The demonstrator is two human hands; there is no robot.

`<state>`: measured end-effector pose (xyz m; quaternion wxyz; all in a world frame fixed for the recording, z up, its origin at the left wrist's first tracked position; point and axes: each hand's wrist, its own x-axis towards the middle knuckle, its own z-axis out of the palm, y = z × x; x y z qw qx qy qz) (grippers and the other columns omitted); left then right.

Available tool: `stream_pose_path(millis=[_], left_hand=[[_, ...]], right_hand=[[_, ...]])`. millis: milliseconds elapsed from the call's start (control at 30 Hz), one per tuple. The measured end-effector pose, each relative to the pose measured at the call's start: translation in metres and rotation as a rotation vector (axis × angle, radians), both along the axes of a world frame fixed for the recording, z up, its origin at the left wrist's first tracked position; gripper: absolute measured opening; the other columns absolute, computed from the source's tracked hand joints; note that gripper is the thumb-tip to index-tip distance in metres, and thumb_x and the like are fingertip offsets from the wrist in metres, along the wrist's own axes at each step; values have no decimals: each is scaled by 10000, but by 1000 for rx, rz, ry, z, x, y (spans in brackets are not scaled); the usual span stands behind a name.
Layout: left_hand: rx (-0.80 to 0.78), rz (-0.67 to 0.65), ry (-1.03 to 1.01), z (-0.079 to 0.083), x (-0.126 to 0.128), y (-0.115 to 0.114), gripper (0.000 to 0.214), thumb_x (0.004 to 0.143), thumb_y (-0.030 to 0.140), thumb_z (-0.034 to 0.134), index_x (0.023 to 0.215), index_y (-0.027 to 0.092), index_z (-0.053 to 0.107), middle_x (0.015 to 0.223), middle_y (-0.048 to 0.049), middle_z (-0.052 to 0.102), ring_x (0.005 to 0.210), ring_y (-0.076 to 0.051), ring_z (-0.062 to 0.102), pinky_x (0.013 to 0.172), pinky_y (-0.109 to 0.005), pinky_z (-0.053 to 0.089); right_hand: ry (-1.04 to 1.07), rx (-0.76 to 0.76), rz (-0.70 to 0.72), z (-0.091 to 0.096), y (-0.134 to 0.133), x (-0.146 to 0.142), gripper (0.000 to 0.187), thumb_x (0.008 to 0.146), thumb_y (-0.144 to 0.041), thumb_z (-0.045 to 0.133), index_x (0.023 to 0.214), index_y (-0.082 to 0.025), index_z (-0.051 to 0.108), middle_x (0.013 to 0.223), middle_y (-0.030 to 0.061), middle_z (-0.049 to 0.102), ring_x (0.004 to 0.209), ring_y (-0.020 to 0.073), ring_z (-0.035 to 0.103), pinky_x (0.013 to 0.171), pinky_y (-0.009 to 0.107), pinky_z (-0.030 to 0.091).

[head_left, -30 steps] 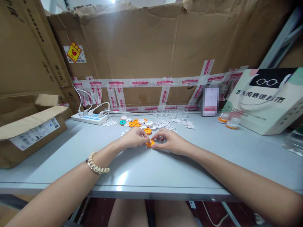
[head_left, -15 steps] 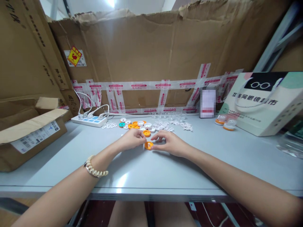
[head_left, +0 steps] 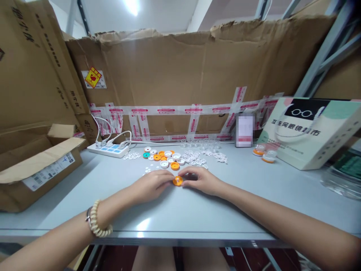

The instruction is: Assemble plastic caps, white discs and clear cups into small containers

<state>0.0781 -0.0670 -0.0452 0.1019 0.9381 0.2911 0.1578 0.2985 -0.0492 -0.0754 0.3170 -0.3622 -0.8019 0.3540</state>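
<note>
A round orange plastic cap (head_left: 177, 182) with a raised rim lies on the table between my hands, and a small whitish piece shows inside it. My left hand (head_left: 154, 183) closes on the cap's left edge with its fingertips. From the right, my right hand (head_left: 201, 180) grips the same cap between thumb and index finger, the thumb at the near side. Just beyond my fingers sits another orange cap (head_left: 175, 166). Behind it is a cluster of white and orange caps, with a green cap (head_left: 146, 155) at its left end.
White lattice-like pieces (head_left: 194, 158) are heaped behind my right hand, with clear cups (head_left: 201, 144) farther back. Small white discs lie left of the caps. A power strip (head_left: 108, 149), open carton (head_left: 39, 169), phone (head_left: 244, 130), assembled orange-white pieces (head_left: 269, 156) and paper bag (head_left: 299, 131) surround the work area.
My left hand has lowered and flattened beside the orange cap, its fingertips now at the cap's left edge. My right fingers have closed in around the cap. The camera view has tilted up slightly.
</note>
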Motion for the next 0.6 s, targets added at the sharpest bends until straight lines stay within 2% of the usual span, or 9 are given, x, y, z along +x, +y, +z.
stream_pose_path(millis=[100,200,333,467,600], left_hand=[[85,21,79,-10,2,-6,328,885,137,369,1149,178,559,1149,-98,615,1009,-204,591,860,-331,469],[132,21,131,-12,4,-6,343,899,151,339,1173,160,547,1173,-115,609,1006,-226,604,840,-346,485],[143,-18,134,-12,-1,5,379,888,130,344,1231,164,501,1233,-108,574,1054,-235,584,862,-372,481],[136,-45,138,-13,-6,19,409,887,129,360,1278,201,453,1269,-85,549,1084,-228,560,890,-390,460],[122,-69,85,-16,-8,31,415,891,147,379,1298,216,427,1246,-85,566,1067,-214,565,886,-379,458]], right_hand=[[5,9,2,-3,-1,-4,217,720,-280,663,917,-191,660,925,41,674,850,174,601,803,338,467],[13,7,2,-4,0,-6,208,724,-272,662,915,-190,651,898,36,670,835,168,600,795,328,467],[10,12,-28,-3,7,-4,211,715,-262,673,910,-188,642,896,28,663,842,166,597,797,317,462],[46,-26,6,-1,16,-2,174,745,-271,652,899,-191,648,899,27,670,841,165,613,791,303,473],[7,67,0,-2,23,-2,169,779,-283,627,931,-217,655,931,27,684,859,171,620,805,307,471]])
